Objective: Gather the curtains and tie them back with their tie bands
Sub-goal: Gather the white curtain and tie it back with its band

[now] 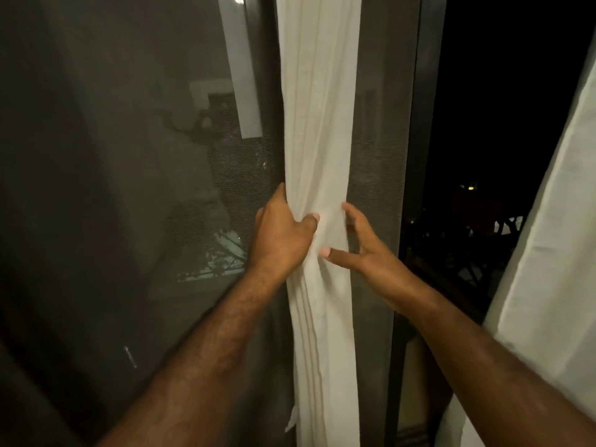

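The curtain [317,124] is bunched in the gripping left hand [280,233], right hand [364,250] splayed — a tie band is needed next.

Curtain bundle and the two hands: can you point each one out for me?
curtain bundle [319,124]: head view, on the folds above the hands.
left hand [280,235]: head view, on the back of the hand.
right hand [369,251]: head view, mid-hand near the thumb base.

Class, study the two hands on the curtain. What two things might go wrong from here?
Only the left hand grips the curtain; the right hand is spread open against it, so folds may slip loose on that side.
No tie band is plainly in view, so letting go to find one may undo the bunch.
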Motion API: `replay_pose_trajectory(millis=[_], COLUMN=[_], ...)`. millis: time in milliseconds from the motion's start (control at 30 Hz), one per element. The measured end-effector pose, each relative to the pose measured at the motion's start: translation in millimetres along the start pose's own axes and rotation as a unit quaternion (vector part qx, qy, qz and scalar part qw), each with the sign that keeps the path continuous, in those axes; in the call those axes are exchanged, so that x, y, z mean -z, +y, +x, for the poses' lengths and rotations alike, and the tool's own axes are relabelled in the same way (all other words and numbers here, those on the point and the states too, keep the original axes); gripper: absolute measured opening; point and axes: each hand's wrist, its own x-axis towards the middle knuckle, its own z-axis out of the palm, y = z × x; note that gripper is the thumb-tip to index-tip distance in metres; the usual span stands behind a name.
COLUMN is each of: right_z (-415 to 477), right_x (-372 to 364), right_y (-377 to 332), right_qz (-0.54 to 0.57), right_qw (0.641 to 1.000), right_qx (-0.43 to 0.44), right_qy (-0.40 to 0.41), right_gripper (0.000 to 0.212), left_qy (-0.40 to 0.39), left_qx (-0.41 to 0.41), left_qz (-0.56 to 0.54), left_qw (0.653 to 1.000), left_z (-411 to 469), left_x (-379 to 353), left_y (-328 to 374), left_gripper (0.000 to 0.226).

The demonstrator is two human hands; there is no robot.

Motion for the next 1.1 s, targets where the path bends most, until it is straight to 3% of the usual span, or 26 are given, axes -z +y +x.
replay_pose_trajectory(millis=[100,233,400,500,567,667,733,833,933,1100], right_z=[5,5,-3,-5,-5,-4,-7,-7,-7,-14], right_x=[5,9,-14,-30,-32,-27,-21,-13,-11,-11], right_y=[9,15,2,-3,-9,-9,-5,4,7,9], right_qz=[0.14,0.108,0.031,-0.024,-0.049,-0.044,-0.003,0.076,0.071,0.039], right_qw=[0.987,0.992,0.998,0.994,0.991,0.992,0.997,0.996,0.994,0.995], right_qx=[-0.058,-0.061,0.047,0.084,0.078,0.09,0.076,0.001,-0.045,-0.051], right_qy=[0.063,-0.005,0.032,-0.063,-0.099,-0.08,-0.027,0.047,0.071,0.071], right_gripper=[0.074,0.039,0.074,0.096,0.098,0.064,0.038,0.017,0.023,0.032], left_qy=[0.004,0.038,0.049,-0.021,-0.097,-0.233,-0.294,-0.301,-0.295,-0.298], left_qx=[0.031,0.057,0.007,0.009,0.025,0.072,0.092,0.078,0.049,0.031], left_qz=[-0.044,-0.066,0.02,0.058,0.038,-0.038,-0.079,-0.103,-0.1,-0.077], left_qw=[0.999,0.995,0.999,0.998,0.994,0.969,0.948,0.945,0.949,0.951], left_z=[-1,4,-7,-11,-13,-20,-25,-31,-37,-49], left_x=[11,23,13,1,-6,-6,-3,-3,-9,-27], left_y=[-8,-16,-12,-14,-11,-9,-10,-20,-36,-63], left_gripper=[0.039,0.035,0.034,0.037,0.046,0.065,0.064,0.052,0.047,0.052])
